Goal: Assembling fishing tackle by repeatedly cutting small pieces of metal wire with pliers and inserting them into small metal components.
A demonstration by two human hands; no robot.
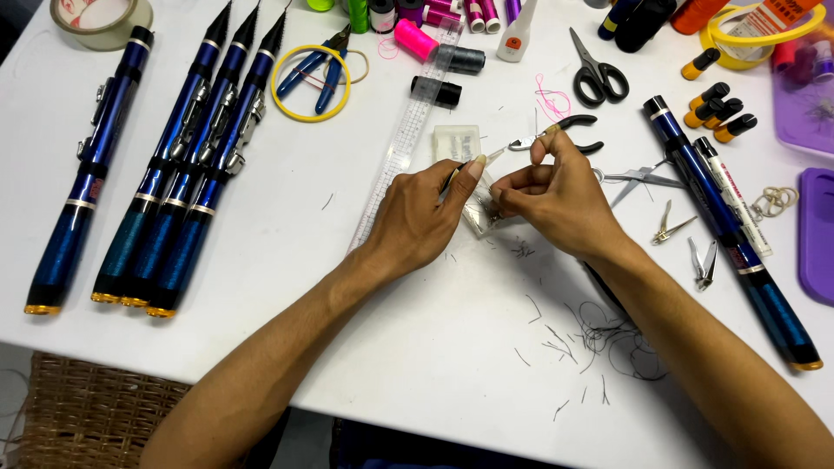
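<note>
At frame centre, the left hand point(415, 217) and right hand point(556, 195) both pinch closed on one small clear plastic box point(465, 165) lying on the white table point(261, 260). Four blue rods point(187, 165) lie at left, a fifth rod point(730, 230) at right, with one pair of black scissors point(598, 74) above.

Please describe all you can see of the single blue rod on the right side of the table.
The rod is a collapsed telescopic tube, glossy dark blue with silver bands, a black top and a gold butt cap. It lies flat on the white table, slanting from upper left down to lower right. A white pen-like stick lies along it. The right hand is apart from it.
</note>
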